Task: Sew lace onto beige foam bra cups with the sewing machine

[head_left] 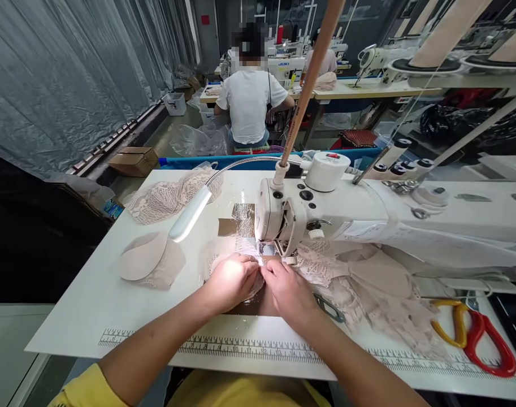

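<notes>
While the left hand and right hand are pinching it with curled fingers, pale pink lace fabric is lying mid-tabletop.
A white sewing machine head is crowding it from behind, lamp glare is washing out the fingertips, and red-and-yellow plastic-handled scissors are lying toward the right front corner.

Lamp glare whitens the left hand and the lace piece beneath, so whether it or the right hand pinches the lace cannot be told. The right hand covers part of grey snips. The sewing machine runs off the right edge; ruler figures are too small to read.
</notes>
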{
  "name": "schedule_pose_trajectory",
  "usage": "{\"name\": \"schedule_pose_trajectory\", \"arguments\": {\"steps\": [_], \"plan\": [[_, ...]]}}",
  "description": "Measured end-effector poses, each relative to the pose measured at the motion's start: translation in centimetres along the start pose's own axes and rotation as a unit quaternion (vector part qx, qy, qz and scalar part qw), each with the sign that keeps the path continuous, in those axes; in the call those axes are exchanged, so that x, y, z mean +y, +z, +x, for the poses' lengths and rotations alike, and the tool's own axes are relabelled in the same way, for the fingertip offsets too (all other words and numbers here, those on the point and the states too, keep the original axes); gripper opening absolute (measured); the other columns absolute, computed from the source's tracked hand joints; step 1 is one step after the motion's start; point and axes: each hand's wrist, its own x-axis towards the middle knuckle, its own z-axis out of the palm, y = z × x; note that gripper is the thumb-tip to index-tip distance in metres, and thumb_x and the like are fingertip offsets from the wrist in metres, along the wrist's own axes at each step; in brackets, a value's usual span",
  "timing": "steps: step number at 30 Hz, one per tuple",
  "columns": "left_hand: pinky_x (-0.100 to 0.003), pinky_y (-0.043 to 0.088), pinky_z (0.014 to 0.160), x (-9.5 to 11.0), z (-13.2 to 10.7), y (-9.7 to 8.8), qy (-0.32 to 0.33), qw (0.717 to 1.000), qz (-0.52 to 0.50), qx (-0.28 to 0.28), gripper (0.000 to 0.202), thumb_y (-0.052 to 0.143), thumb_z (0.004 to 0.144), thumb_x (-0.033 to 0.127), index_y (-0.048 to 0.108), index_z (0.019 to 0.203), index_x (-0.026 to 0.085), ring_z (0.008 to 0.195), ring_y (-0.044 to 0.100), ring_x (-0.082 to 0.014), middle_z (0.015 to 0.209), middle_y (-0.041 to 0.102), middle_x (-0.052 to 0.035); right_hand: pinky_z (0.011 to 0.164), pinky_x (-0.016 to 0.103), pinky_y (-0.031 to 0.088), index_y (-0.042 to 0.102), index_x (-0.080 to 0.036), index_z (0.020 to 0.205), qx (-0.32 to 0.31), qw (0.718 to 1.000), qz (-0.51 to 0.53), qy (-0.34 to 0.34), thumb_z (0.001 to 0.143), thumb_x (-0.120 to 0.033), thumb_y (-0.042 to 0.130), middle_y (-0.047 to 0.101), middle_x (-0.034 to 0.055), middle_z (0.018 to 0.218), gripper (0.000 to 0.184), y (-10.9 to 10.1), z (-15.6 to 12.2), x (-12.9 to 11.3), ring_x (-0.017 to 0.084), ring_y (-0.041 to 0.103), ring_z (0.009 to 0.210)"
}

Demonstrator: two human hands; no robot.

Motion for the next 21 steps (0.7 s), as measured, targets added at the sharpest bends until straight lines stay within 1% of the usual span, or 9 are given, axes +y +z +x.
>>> {"name": "schedule_pose_trajectory", "arguments": {"steps": [3, 6, 10, 13, 17, 21], "plan": [[-0.035, 0.046, 0.072, -0.9, 0.3, 1.2, 0.048, 0.997, 0.051, 0.022, 0.03, 0.035, 0.094, 0.017, 0.065, 0.097, 0.013, 0.089, 0.063, -0.0233, 0.102, 0.068, -0.0146, 0.07, 0.031, 0.046, 0.063, -0.02, 0.118, 0.003, 1.0, -0.016, 0.01, 0.089, -0.005, 0.043, 0.065, 0.0103, 0.103, 0.038, -0.2, 0.2, -0.2, 0.022, 0.06, 0.084], [-0.037, 0.047, 0.072, -1.9, 0.8, 2.0, 0.068, 0.996, 0.056, 0.026, 0.031, 0.035, 0.095, 0.017, 0.064, 0.103, 0.011, 0.089, 0.063, -0.0246, 0.111, 0.066, -0.0177, 0.07, 0.031, 0.046, 0.061, -0.021, 0.124, 0.007, 1.0, -0.021, 0.022, 0.089, -0.005, 0.043, 0.065, 0.0114, 0.107, 0.043, -0.2, 0.6, -0.2, 0.023, 0.06, 0.086], [-0.039, 0.049, 0.075, -3.2, 1.5, 1.9, 0.082, 0.995, 0.035, 0.035, 0.032, 0.036, 0.096, 0.019, 0.066, 0.104, 0.01, 0.088, 0.063, -0.0238, 0.111, 0.067, -0.0179, 0.065, 0.031, 0.046, 0.058, -0.021, 0.129, -0.013, 0.999, -0.022, 0.04, 0.087, -0.006, 0.043, 0.065, 0.012, 0.107, 0.047, -0.2, 1.1, -0.1, 0.023, 0.061, 0.085], [-0.039, 0.049, 0.075, -3.9, 1.7, 1.7, 0.095, 0.994, 0.025, 0.038, 0.032, 0.038, 0.095, 0.021, 0.066, 0.105, 0.011, 0.086, 0.063, -0.023, 0.11, 0.068, -0.0176, 0.065, 0.03, 0.046, 0.059, -0.021, 0.129, -0.021, 0.998, -0.019, 0.049, 0.087, -0.007, 0.045, 0.064, 0.0124, 0.106, 0.046, -0.3, 1.3, -0.2, 0.023, 0.06, 0.085], [-0.038, 0.049, 0.075, -4.1, 1.6, 1.7, 0.093, 0.994, 0.023, 0.043, 0.03, 0.042, 0.094, 0.021, 0.067, 0.108, 0.012, 0.085, 0.062, -0.0225, 0.112, 0.068, -0.0163, 0.064, 0.029, 0.044, 0.059, -0.021, 0.128, -0.012, 0.999, -0.022, 0.047, 0.086, -0.007, 0.046, 0.064, 0.0119, 0.105, 0.047, -0.5, 1.2, -0.2, 0.022, 0.06, 0.083], [-0.039, 0.051, 0.078, -4.2, 1.6, 1.9, 0.071, 0.996, 0.012, 0.047, 0.03, 0.045, 0.092, 0.02, 0.067, 0.111, 0.013, 0.088, 0.062, -0.0229, 0.115, 0.068, -0.0142, 0.063, 0.028, 0.042, 0.058, -0.021, 0.129, -0.005, 0.999, -0.03, 0.041, 0.083, -0.002, 0.047, 0.064, 0.0104, 0.103, 0.051, -0.2, 1.0, -0.2, 0.02, 0.059, 0.08]]}}
